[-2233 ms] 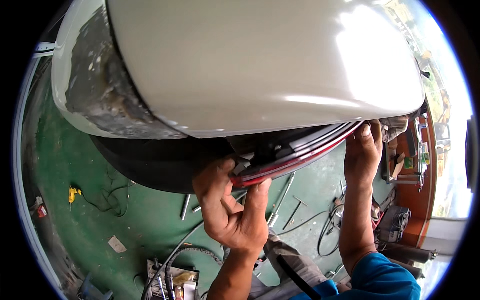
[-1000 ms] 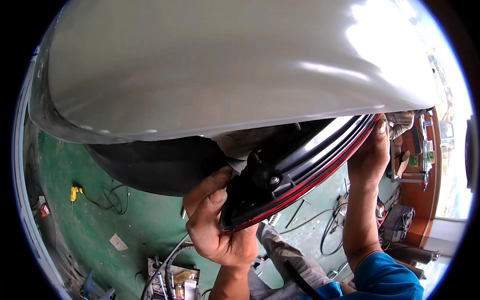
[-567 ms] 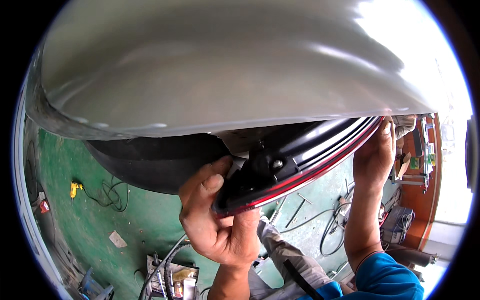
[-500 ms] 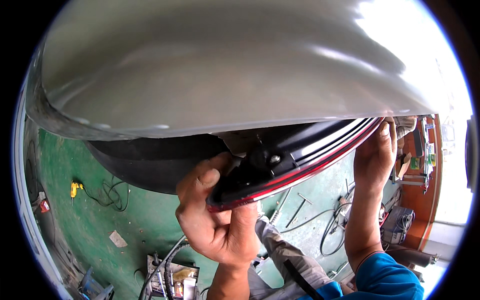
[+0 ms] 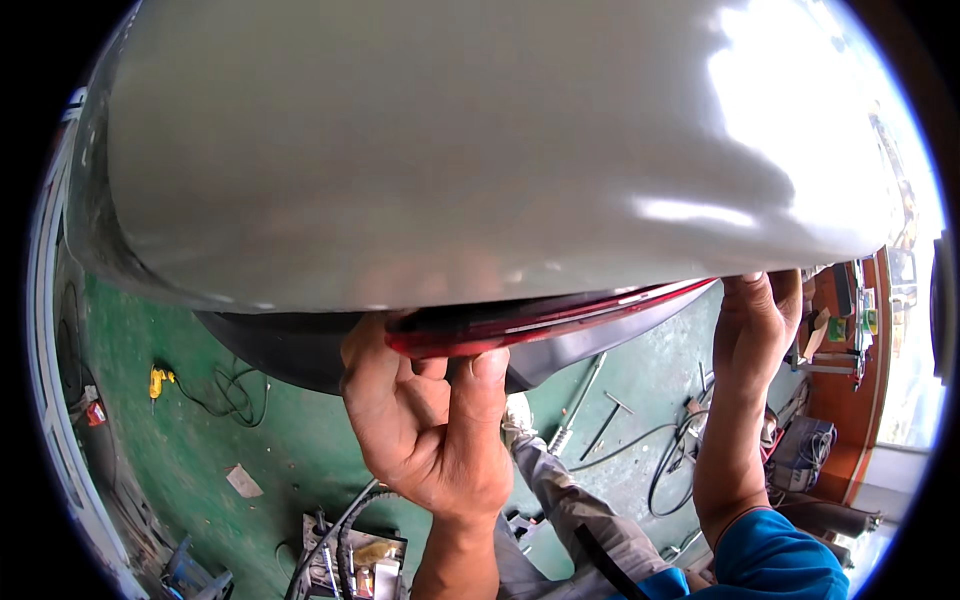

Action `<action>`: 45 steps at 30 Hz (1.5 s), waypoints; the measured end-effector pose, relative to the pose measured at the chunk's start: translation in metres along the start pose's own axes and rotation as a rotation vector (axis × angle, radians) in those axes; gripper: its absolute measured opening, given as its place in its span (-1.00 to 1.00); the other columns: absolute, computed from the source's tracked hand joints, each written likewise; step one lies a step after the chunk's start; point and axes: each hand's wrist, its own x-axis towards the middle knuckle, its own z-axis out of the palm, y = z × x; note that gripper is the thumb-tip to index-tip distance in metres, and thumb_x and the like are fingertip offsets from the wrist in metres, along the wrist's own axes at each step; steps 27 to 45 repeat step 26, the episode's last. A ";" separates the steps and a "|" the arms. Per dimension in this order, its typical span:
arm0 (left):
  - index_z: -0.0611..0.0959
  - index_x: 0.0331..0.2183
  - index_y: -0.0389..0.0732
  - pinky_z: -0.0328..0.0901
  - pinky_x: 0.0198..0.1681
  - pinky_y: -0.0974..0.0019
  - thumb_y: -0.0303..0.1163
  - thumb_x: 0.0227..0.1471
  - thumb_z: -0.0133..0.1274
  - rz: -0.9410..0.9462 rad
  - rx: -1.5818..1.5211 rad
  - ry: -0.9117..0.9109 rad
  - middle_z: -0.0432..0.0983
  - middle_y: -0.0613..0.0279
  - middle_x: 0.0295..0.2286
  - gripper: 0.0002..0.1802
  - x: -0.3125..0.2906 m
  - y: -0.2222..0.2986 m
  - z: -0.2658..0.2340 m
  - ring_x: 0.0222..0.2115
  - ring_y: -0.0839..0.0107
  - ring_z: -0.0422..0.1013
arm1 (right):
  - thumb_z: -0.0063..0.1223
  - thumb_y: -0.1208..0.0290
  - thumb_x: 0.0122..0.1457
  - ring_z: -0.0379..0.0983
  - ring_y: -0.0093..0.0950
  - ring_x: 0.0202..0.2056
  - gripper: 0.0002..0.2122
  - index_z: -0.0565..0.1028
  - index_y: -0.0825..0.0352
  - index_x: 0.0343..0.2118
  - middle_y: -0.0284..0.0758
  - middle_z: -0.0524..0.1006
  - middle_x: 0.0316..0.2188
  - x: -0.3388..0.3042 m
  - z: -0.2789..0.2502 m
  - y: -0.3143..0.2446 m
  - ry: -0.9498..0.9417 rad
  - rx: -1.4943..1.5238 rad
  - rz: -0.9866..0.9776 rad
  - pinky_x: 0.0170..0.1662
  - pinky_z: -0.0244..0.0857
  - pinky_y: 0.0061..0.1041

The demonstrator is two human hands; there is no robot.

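A long red and black tail light [image 5: 550, 322] sits against the lower edge of a greyish-silver car body panel [image 5: 400, 160], partly tucked under it. My left hand [image 5: 430, 420] grips the light's left end, thumb on the near red side and fingers behind. At the light's right end my right hand [image 5: 755, 315] is closed, its thumb up near the panel's edge and its fingertips partly hidden. Below the light a dark curved bumper [image 5: 290, 345] shows on both sides of my left hand.
On the green floor [image 5: 190, 420] lie a yellow power drill [image 5: 159, 380] with its cord, a T-handle wrench [image 5: 607, 425] and a black hose [image 5: 655, 490]. A tool tray [image 5: 375, 570] stands below my left forearm. Shelves [image 5: 840, 365] with items line the right side.
The tail light has moved up and in against the panel, so its black back and bolt no longer show. Both hands stay on it. The panel fills more of the view.
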 end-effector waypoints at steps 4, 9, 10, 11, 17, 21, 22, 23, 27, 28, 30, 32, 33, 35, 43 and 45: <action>0.35 0.10 -0.39 0.39 0.00 0.15 -0.71 0.03 0.17 0.016 0.002 -0.071 0.30 -0.03 0.05 -0.40 0.004 -0.005 -0.006 -0.04 0.26 0.36 | 0.30 0.38 0.15 0.45 -0.48 -0.21 -0.56 0.36 0.47 -0.02 -0.29 0.51 -0.24 0.000 0.007 0.002 0.060 -0.065 -0.027 -0.01 0.32 -0.42; 0.35 0.09 -0.44 0.39 -0.02 0.18 -0.67 0.05 0.17 -0.076 -0.084 -0.019 0.32 -0.02 0.03 -0.43 0.005 -0.003 -0.004 -0.04 0.23 0.38 | 0.33 0.31 0.13 0.42 -0.54 -0.34 -0.56 0.38 0.45 -0.06 -0.33 0.51 -0.31 -0.001 0.006 0.003 0.068 -0.133 -0.021 -0.17 0.30 -0.51; 0.37 0.07 -0.47 0.38 -0.01 0.18 -0.64 0.08 0.17 -0.070 -0.044 -0.097 0.33 -0.03 0.03 -0.46 0.006 -0.006 -0.011 -0.06 0.24 0.39 | 0.34 0.30 0.12 0.42 -0.54 -0.35 -0.56 0.39 0.45 -0.07 -0.34 0.51 -0.32 -0.003 0.007 0.004 0.080 -0.129 -0.018 -0.18 0.29 -0.52; 0.44 0.04 -0.46 0.38 -0.03 0.21 -0.60 0.08 0.19 -0.111 0.000 -0.095 0.40 0.01 -0.04 -0.51 0.006 -0.003 -0.011 -0.11 0.28 0.43 | 0.34 0.29 0.12 0.41 -0.55 -0.37 -0.55 0.39 0.45 -0.07 -0.35 0.51 -0.33 -0.004 0.007 0.005 0.091 -0.123 -0.014 -0.20 0.27 -0.54; 0.59 -0.14 -0.41 0.33 -0.20 0.41 -0.45 0.04 0.30 -0.175 0.136 -0.197 0.48 0.24 -0.33 -0.63 0.024 0.009 -0.017 -0.31 0.46 0.40 | 0.45 0.25 0.02 0.43 -0.41 0.02 -0.30 0.31 0.56 0.10 -0.16 0.51 -0.04 -0.011 0.009 0.002 0.017 -0.313 0.031 0.17 0.22 -0.40; 0.61 -0.22 -0.39 0.25 -0.28 0.53 -0.41 0.04 0.32 -0.173 0.105 -0.193 0.46 0.40 -0.47 -0.68 0.030 0.010 -0.018 -0.43 0.62 0.30 | 0.38 0.25 0.10 0.52 -0.46 -0.24 -0.51 0.46 0.56 -0.08 -0.20 0.58 -0.26 -0.011 0.005 -0.006 -0.089 -0.389 0.126 -0.11 0.40 -0.48; 0.61 -0.21 -0.39 0.26 -0.26 0.52 -0.42 0.04 0.32 -0.153 0.123 -0.182 0.49 0.37 -0.44 -0.68 0.028 0.008 -0.016 -0.41 0.60 0.33 | 0.36 0.26 0.12 0.53 -0.48 -0.31 -0.55 0.49 0.55 -0.13 -0.21 0.59 -0.32 -0.011 0.004 -0.009 -0.126 -0.398 0.181 -0.18 0.43 -0.50; 0.61 -0.20 -0.39 0.28 -0.25 0.50 -0.42 0.04 0.32 -0.132 0.141 -0.171 0.52 0.35 -0.41 -0.67 0.026 0.006 -0.015 -0.38 0.58 0.36 | 0.32 0.26 0.16 0.51 -0.51 -0.45 -0.63 0.53 0.54 -0.23 -0.27 0.58 -0.47 -0.015 0.015 -0.007 -0.094 -0.331 0.122 -0.34 0.42 -0.54; 0.59 -0.14 -0.37 0.36 -0.15 0.39 -0.43 0.05 0.30 -0.144 0.066 -0.197 0.54 0.20 -0.25 -0.65 0.024 -0.001 -0.019 -0.28 0.43 0.44 | 0.27 0.19 0.19 0.55 -0.48 -0.39 -0.60 0.53 0.53 -0.19 -0.21 0.61 -0.40 -0.024 0.032 -0.010 -0.199 -0.488 0.076 -0.27 0.46 -0.50; 0.59 -0.14 -0.37 0.36 -0.15 0.39 -0.43 0.05 0.30 -0.144 0.066 -0.197 0.54 0.20 -0.25 -0.65 0.024 -0.001 -0.019 -0.28 0.43 0.44 | 0.27 0.19 0.19 0.55 -0.48 -0.39 -0.60 0.53 0.53 -0.19 -0.21 0.61 -0.40 -0.024 0.032 -0.010 -0.199 -0.488 0.076 -0.27 0.46 -0.50; 0.59 -0.14 -0.37 0.36 -0.15 0.39 -0.43 0.05 0.30 -0.144 0.066 -0.197 0.54 0.20 -0.25 -0.65 0.024 -0.001 -0.019 -0.28 0.43 0.44 | 0.27 0.19 0.19 0.55 -0.48 -0.39 -0.60 0.53 0.53 -0.19 -0.21 0.61 -0.40 -0.024 0.032 -0.010 -0.199 -0.488 0.076 -0.27 0.46 -0.50; 0.59 -0.14 -0.37 0.36 -0.15 0.39 -0.43 0.05 0.30 -0.144 0.066 -0.197 0.54 0.20 -0.25 -0.65 0.024 -0.001 -0.019 -0.28 0.43 0.44 | 0.27 0.19 0.19 0.55 -0.48 -0.39 -0.60 0.53 0.53 -0.19 -0.21 0.61 -0.40 -0.024 0.032 -0.010 -0.199 -0.488 0.076 -0.27 0.46 -0.50; 0.59 -0.14 -0.37 0.36 -0.15 0.39 -0.43 0.05 0.30 -0.144 0.066 -0.197 0.54 0.20 -0.25 -0.65 0.024 -0.001 -0.019 -0.28 0.43 0.44 | 0.27 0.19 0.19 0.55 -0.48 -0.39 -0.60 0.53 0.53 -0.19 -0.21 0.61 -0.40 -0.024 0.032 -0.010 -0.199 -0.488 0.076 -0.27 0.46 -0.50; 0.59 -0.14 -0.37 0.36 -0.15 0.39 -0.43 0.05 0.30 -0.144 0.066 -0.197 0.54 0.20 -0.25 -0.65 0.024 -0.001 -0.019 -0.28 0.43 0.44 | 0.27 0.19 0.19 0.55 -0.48 -0.39 -0.60 0.53 0.53 -0.19 -0.21 0.61 -0.40 -0.024 0.032 -0.010 -0.199 -0.488 0.076 -0.27 0.46 -0.50; 0.59 -0.14 -0.37 0.36 -0.15 0.39 -0.43 0.05 0.30 -0.144 0.066 -0.197 0.54 0.20 -0.25 -0.65 0.024 -0.001 -0.019 -0.28 0.43 0.44 | 0.27 0.19 0.19 0.55 -0.48 -0.39 -0.60 0.53 0.53 -0.19 -0.21 0.61 -0.40 -0.024 0.032 -0.010 -0.199 -0.488 0.076 -0.27 0.46 -0.50; 0.59 -0.14 -0.37 0.36 -0.15 0.39 -0.43 0.05 0.30 -0.144 0.066 -0.197 0.54 0.20 -0.25 -0.65 0.024 -0.001 -0.019 -0.28 0.43 0.44 | 0.27 0.19 0.19 0.55 -0.48 -0.39 -0.60 0.53 0.53 -0.19 -0.21 0.61 -0.40 -0.024 0.032 -0.010 -0.199 -0.488 0.076 -0.27 0.46 -0.50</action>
